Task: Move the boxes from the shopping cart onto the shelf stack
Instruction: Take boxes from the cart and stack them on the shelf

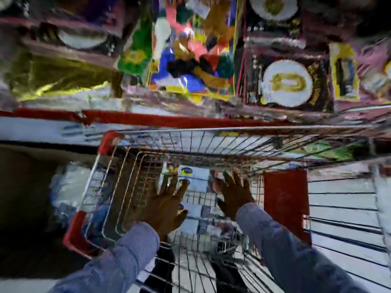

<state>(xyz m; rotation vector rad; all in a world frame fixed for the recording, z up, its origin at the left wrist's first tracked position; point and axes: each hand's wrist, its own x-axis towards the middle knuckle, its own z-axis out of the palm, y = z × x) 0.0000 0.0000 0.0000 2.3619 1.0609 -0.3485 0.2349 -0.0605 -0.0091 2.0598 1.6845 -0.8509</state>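
Note:
A wire shopping cart (190, 132) with red corner guards fills the middle of the head view. Light blue and white boxes (196, 176) with dark oval logos lie at its bottom. My left hand (167, 206) reaches down into the cart with fingers spread, just left of the boxes. My right hand (234, 193) reaches in beside it, fingers spread over the right end of the boxes. Neither hand holds anything. The picture is blurred. The shelf (148, 120) with a red front strip runs across just beyond the cart.
Packed goods crowd the shelf: a colourful pack (190, 56) in the middle, dark boxes with white plates (287, 83) at right, a yellow pack (53, 75) at left. A red panel (285, 199) sits on the cart's right. Clear plastic bags (67, 193) lie left of the cart.

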